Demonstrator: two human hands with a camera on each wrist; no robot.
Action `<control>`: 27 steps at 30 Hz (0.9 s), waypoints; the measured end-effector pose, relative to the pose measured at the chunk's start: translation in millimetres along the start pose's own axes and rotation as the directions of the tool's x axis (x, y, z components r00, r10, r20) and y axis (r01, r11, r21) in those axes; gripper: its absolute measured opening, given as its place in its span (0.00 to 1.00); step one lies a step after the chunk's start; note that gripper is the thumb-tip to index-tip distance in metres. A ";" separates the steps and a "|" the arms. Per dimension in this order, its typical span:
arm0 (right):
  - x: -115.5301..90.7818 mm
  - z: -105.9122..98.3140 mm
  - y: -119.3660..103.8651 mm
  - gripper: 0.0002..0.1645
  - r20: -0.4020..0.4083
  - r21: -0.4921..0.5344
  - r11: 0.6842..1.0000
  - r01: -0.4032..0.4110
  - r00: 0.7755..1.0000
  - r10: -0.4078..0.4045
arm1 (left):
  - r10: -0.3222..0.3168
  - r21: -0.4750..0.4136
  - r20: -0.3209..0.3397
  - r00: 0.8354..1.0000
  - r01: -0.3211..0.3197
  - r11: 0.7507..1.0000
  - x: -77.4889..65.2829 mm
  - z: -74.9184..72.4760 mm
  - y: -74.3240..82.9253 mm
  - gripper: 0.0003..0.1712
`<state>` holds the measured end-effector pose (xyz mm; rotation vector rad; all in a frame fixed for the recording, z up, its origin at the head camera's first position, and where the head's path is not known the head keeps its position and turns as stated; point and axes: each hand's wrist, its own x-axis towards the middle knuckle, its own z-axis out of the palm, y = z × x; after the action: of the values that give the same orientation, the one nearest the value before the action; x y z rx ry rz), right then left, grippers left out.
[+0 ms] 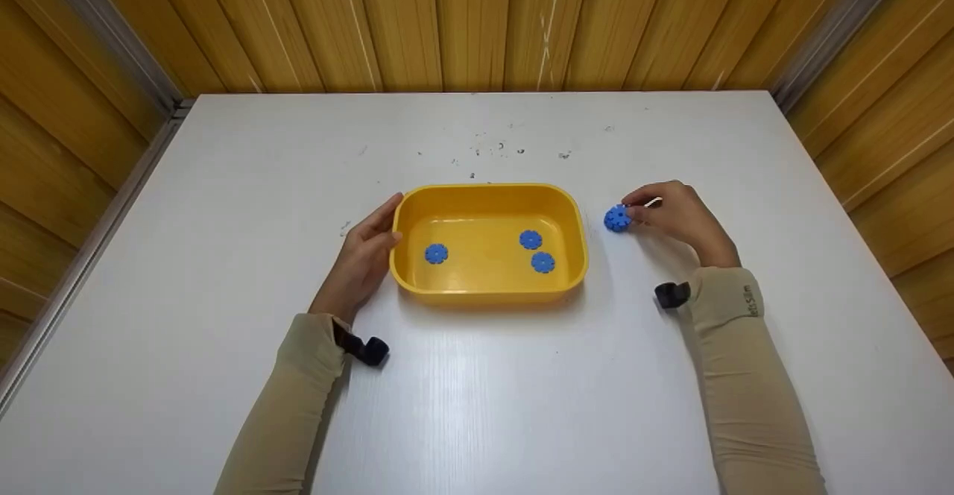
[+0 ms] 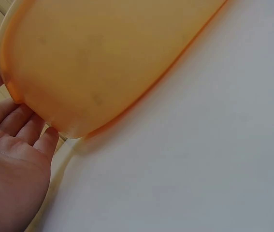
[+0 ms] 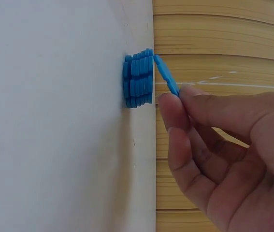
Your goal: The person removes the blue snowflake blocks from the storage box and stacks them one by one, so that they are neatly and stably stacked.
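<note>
A yellow plastic tub (image 1: 488, 298) sits on the white table with three blue notched discs inside: one disc (image 1: 436, 253) at the left, a second disc (image 1: 531, 239) and a third disc (image 1: 543, 262) at the right. My left hand (image 1: 363, 253) holds the tub's left end, thumb at the rim and fingers along the outer wall. To the right of the tub, my right hand (image 1: 677, 215) pinches a blue disc (image 3: 166, 75) between thumb and forefinger. That disc is tilted, its far edge right at the top of a stack of blue discs (image 3: 138, 79).
White table (image 1: 477, 405) spreads around the tub, with small dark marks (image 1: 501, 146) behind it. Wood-patterned panels (image 1: 477, 25) rise at the back and both sides. A black wrist-worn device (image 1: 672, 295) sticks out from the right sleeve, another device (image 1: 373, 351) from the left.
</note>
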<state>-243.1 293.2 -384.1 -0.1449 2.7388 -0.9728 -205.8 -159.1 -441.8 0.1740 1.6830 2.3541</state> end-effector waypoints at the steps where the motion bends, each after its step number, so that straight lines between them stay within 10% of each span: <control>1: 0.3 0.1 0.3 0.19 0.002 0.001 1.000 -0.003 1.000 0.003 | 0.000 0.000 -0.001 1.000 0.000 1.000 0.2 0.0 -0.2 0.40; 27: -0.5 1.3 -0.3 0.21 0.015 -0.005 0.999 -0.035 0.999 0.035 | 0.006 0.016 -0.011 1.000 -0.006 1.000 0.1 0.5 -0.2 0.39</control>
<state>-242.2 292.2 -384.8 -0.1046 2.7212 -0.9524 -205.8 -158.5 -441.8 0.1697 1.7093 2.3506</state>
